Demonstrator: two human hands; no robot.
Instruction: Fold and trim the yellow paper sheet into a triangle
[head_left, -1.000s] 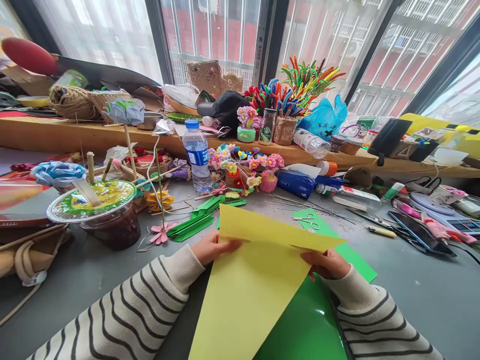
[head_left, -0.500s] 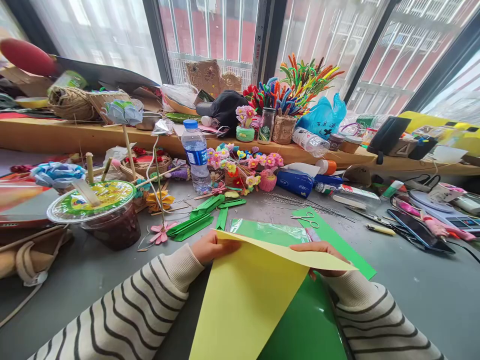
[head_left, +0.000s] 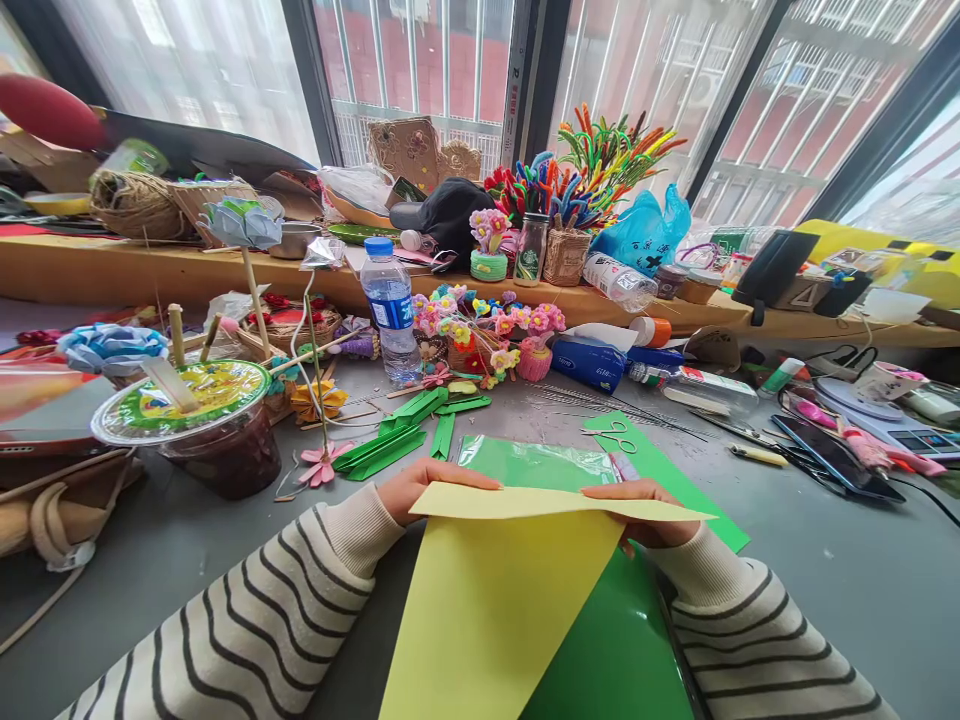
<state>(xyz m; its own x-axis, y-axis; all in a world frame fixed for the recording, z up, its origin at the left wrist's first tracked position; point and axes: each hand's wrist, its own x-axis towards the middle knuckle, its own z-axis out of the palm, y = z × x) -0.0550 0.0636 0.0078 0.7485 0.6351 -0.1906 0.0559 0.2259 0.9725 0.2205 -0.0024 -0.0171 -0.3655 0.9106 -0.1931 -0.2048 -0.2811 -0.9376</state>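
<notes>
One round plastic cup (head_left: 232, 468), with dark contents inside, stands at the left on the smooth grey table (head_left: 862, 590). Next come green paper strips (head_left: 382, 452), folded in sharp, narrow pleats. The left hand (head_left: 421, 487), in a striped knitted sleeve, holds the left end of the matte yellow paper (head_left: 487, 610). This paper, with its far edge bent over, is between both hands, partly above a glossy green packet (head_left: 626, 640). The right hand (head_left: 651, 505) holds its right end, near a flat green sheet (head_left: 679, 478).
</notes>
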